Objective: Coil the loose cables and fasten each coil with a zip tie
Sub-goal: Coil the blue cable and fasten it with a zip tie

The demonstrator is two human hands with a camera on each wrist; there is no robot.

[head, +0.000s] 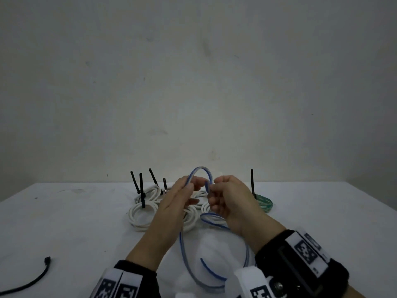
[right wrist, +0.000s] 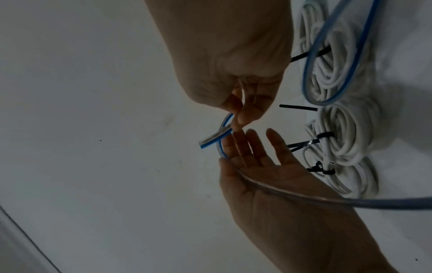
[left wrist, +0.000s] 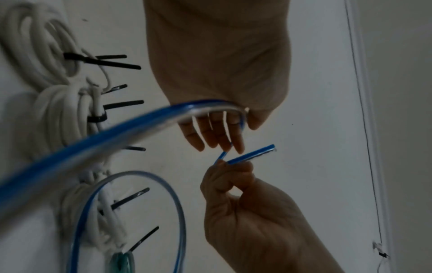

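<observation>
A blue-and-clear flat cable point(head: 200, 168) arches between both hands above the white table point(head: 75, 222). Its slack lies in loose loops point(head: 214, 278) near the front edge. My right hand point(head: 211, 188) pinches the cable near its cut end point(right wrist: 215, 140), thumb against forefinger point(left wrist: 224, 166). My left hand point(head: 187, 190) has straight fingers point(right wrist: 247, 147), and the cable point(left wrist: 117, 133) runs along its palm and bends out between thumb and forefinger. The two hands' fingertips almost touch.
Several white cable coils point(head: 139, 214) bound with black zip ties point(head: 141, 190) lie just behind the hands. A green coil point(head: 265, 203) with an upright tie point(head: 252, 181) sits to the right. A loose black cable point(head: 36, 278) lies at the front left.
</observation>
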